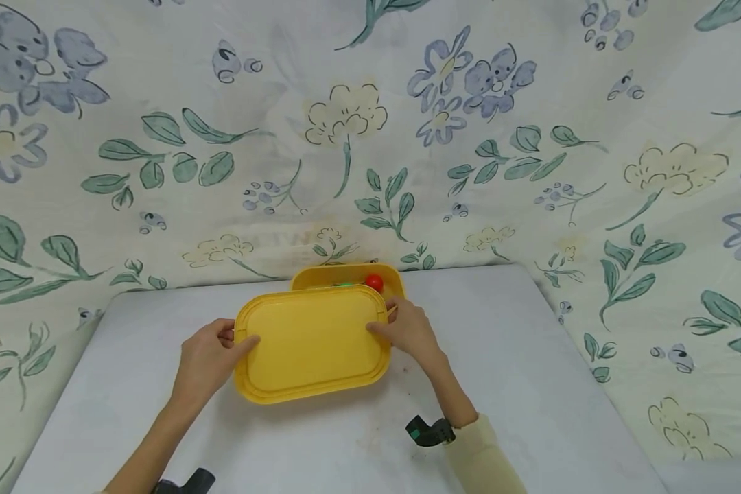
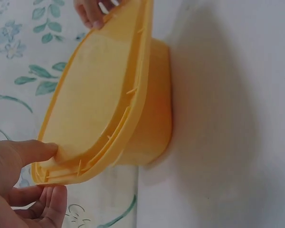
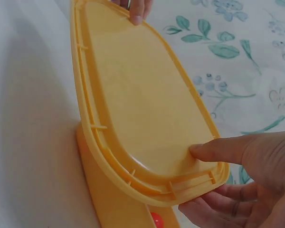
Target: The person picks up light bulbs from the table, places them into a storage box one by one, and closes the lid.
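A yellow rounded lid [image 1: 313, 346] is held up between both hands, tilted in front of a yellow box [image 1: 321, 276]. My left hand [image 1: 208, 358] pinches its left end, thumb on the face and fingers behind the rim. At the opposite end my right hand [image 1: 410, 328] grips it the same way. The ribbed rim and flat face of the lid [image 3: 142, 95] show in the right wrist view. Inside the box lie a red round thing [image 1: 374, 282] and a bit of something green [image 1: 344, 283]; the lid hides most of the box's contents.
The box stands at the back of a white table [image 1: 488, 357], near a floral cloth [image 1: 346, 171] that hangs behind it. Dark wrist cameras [image 1: 429, 432] are strapped to both wrists.
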Action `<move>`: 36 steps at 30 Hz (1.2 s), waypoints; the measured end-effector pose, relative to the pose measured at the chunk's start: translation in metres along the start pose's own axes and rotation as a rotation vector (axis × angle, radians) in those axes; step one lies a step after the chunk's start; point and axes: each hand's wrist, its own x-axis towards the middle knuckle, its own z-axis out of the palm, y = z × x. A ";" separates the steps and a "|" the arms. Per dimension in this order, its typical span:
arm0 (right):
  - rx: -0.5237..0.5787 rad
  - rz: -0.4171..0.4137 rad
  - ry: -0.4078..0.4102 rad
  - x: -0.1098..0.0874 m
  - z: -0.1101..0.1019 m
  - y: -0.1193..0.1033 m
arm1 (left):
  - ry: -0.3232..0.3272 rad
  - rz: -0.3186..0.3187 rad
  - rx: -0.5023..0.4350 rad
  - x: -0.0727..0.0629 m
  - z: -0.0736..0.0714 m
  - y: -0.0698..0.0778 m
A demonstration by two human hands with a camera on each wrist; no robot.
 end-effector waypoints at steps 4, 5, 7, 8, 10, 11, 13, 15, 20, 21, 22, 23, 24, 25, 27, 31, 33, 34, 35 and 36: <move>-0.015 -0.009 0.059 -0.001 -0.005 0.001 | 0.034 0.039 0.000 0.002 0.003 0.009; -0.014 -0.016 0.073 -0.001 -0.007 0.001 | 0.044 0.048 0.002 0.003 0.003 0.011; -0.006 -0.037 0.102 -0.003 -0.010 0.000 | 0.065 0.071 0.005 0.004 0.004 0.015; -0.002 -0.050 0.116 -0.004 -0.011 -0.001 | 0.075 0.081 0.006 0.004 0.005 0.017; 0.006 -0.082 0.148 -0.005 -0.014 -0.001 | 0.099 0.107 0.017 0.004 0.006 0.020; 0.009 -0.094 0.164 -0.006 -0.015 -0.001 | 0.109 0.120 0.022 0.004 0.006 0.022; 0.013 -0.120 0.194 -0.009 -0.017 -0.001 | 0.127 0.139 0.027 0.004 0.007 0.024; 0.011 -0.140 0.219 -0.011 -0.018 -0.001 | 0.150 0.162 0.040 0.003 0.008 0.027; 0.005 -0.167 0.262 -0.014 -0.019 -0.002 | 0.213 0.231 0.072 0.001 0.009 0.031; 0.002 -0.170 0.270 -0.015 -0.019 -0.001 | 0.227 0.246 0.081 0.001 0.009 0.032; -0.003 -0.177 0.277 -0.015 -0.019 -0.002 | 0.241 0.261 0.094 0.000 0.009 0.033; -0.012 -0.180 0.284 -0.016 -0.019 -0.002 | 0.253 0.274 0.107 0.000 0.009 0.034; -0.025 -0.182 0.290 -0.017 -0.019 -0.002 | 0.267 0.287 0.119 0.000 0.009 0.035; -0.036 -0.185 0.296 -0.017 -0.019 -0.002 | 0.279 0.299 0.127 0.000 0.009 0.036; -0.058 -0.191 0.310 -0.019 -0.020 -0.003 | 0.299 0.320 0.142 0.000 0.010 0.036; -0.124 -0.198 0.343 -0.024 -0.023 -0.008 | 0.327 0.357 0.144 0.000 0.012 0.037; -0.161 -0.199 0.362 -0.026 -0.024 -0.010 | 0.339 0.373 0.137 0.001 0.012 0.037; -0.179 -0.201 0.371 -0.027 -0.025 -0.011 | 0.345 0.383 0.132 0.001 0.013 0.037; -0.194 -0.203 0.383 -0.028 -0.026 -0.012 | 0.351 0.393 0.126 0.001 0.013 0.037; -0.211 -0.205 0.397 -0.029 -0.026 -0.012 | 0.357 0.404 0.119 0.002 0.014 0.037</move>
